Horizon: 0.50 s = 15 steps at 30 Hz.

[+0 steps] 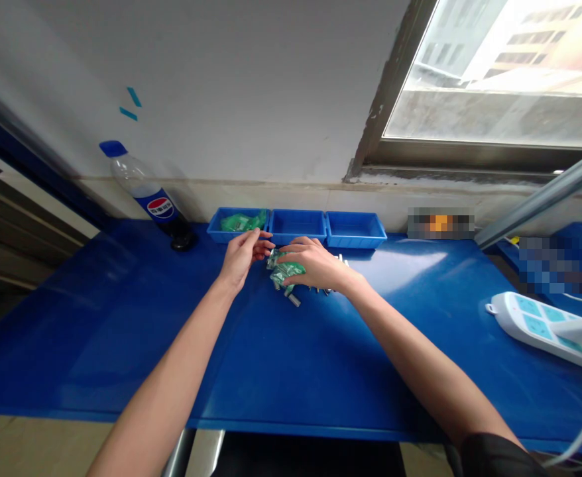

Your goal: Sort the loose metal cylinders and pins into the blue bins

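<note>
My left hand point(241, 260) is just left of a small pile on the blue table, its fingers loosely stretched and apart, with nothing visible in them. My right hand point(317, 262) reaches over the pile, its thumb and fingers around a crumpled green plastic bag point(291, 270). Part of the bag is hidden beneath the hand. Small shiny metal cylinders lie around it, one loose cylinder point(294, 300) at the near side. More small pieces point(341, 260) show beyond my right wrist; their kind is hard to make out.
Behind my hands stand three blue bins: the left bin point(213, 231) holds green plastic, beside a middle bin point(298, 235) and a right bin point(356, 240). A Pepsi bottle point(158, 204) stands back left. A white power strip point(524, 324) lies right on the blue table point(291, 371).
</note>
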### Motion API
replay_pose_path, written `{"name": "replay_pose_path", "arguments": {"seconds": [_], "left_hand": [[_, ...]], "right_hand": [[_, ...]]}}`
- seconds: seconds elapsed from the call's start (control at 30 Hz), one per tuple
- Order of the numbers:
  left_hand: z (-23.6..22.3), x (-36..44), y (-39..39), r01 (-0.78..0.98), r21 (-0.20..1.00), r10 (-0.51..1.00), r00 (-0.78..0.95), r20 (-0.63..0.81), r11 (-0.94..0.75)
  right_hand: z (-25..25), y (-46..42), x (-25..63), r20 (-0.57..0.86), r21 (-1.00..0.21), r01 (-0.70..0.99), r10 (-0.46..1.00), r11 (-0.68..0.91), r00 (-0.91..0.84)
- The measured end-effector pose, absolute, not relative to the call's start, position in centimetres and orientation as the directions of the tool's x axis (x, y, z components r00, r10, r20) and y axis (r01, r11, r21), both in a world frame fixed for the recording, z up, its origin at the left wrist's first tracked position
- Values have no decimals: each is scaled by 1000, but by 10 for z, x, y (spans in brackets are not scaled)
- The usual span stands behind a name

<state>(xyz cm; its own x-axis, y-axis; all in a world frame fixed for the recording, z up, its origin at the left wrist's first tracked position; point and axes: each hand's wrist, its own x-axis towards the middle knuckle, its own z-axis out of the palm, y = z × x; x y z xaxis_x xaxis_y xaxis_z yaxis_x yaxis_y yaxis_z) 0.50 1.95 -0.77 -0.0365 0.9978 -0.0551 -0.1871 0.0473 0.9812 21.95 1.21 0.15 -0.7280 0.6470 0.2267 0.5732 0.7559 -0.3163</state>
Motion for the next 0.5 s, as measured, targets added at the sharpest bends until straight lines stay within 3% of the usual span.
{"name": "replay_pose_path", "arguments": {"seconds": [0.17, 0.27, 0.5], "left_hand": [[-6, 8, 17, -104, 994, 1000, -4, -27, 27], [-8, 8, 17, -80, 997, 1000, 11, -10, 11], [-9, 12, 14, 92, 987, 979, 171, 112, -129]], "right_hand": [[2, 18, 222, 282, -403, 531, 653, 745, -702], [5, 17, 221, 325, -515, 489, 689, 704, -648], [15, 15, 219, 387, -826, 288, 859, 485, -336]]}}
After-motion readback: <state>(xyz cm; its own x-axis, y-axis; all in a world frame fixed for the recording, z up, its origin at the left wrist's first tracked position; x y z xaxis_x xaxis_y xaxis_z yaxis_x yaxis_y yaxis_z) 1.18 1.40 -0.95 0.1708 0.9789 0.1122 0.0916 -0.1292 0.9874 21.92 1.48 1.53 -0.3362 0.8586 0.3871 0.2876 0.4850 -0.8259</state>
